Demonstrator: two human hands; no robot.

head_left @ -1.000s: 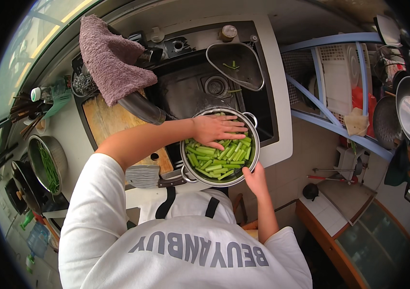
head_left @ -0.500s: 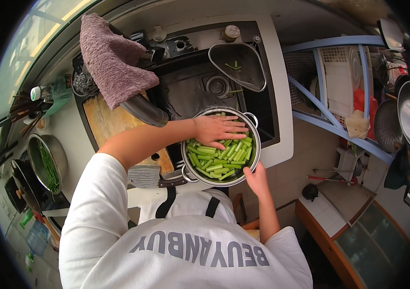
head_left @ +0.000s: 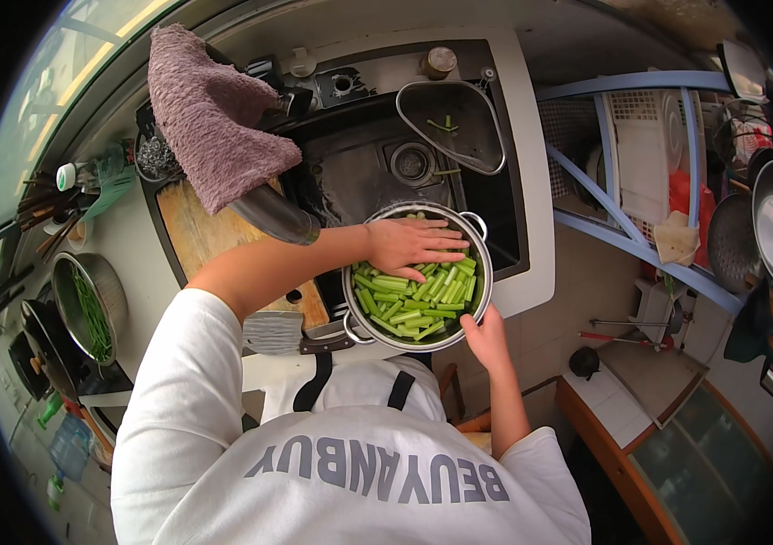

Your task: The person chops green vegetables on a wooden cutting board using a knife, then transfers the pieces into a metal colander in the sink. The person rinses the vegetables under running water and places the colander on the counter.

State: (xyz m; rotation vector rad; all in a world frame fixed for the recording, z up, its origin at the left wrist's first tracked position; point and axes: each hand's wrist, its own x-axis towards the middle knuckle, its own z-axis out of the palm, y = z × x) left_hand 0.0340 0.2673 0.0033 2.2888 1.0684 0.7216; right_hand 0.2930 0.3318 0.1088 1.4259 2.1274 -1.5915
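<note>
Pot: we've got a round steel pot (head_left: 417, 276) sitting at the front edge of the dark sink (head_left: 359, 173), right up against the body.

What's in it: cut green stalk pieces (head_left: 413, 304), short sticks piled across the bottom, looks like there's water in with them but we can't really say for sure.

Left hand: our left hand (head_left: 413, 245) lies flat and spread out on top of the greens at the far side of the pot, fingers pointing right, palm down, not gripping anything, just pressing on the pile.

Right hand: our right hand (head_left: 486, 334) is at the near rim on the right side, fingers curled over the edge and holding the pot there.

Sink stuff: a triangular strainer basket (head_left: 459, 136) sits in the far right corner of the sink with a couple of green bits in it, and the drain (head_left: 411, 163) is just behind the pot.

Left of the sink: a wooden cutting board (head_left: 196, 236) lies over the counter edge, with a pinkish towel (head_left: 209, 127) draped above it. A cleaver (head_left: 282, 334) rests near the board's front end, just left of the pot.

Further left: a second steel pot (head_left: 87, 304) with long green beans in it, well apart from ours.

Right side: a blue rack (head_left: 631, 173) with a white basket, plus pans hanging at the far right.
</note>
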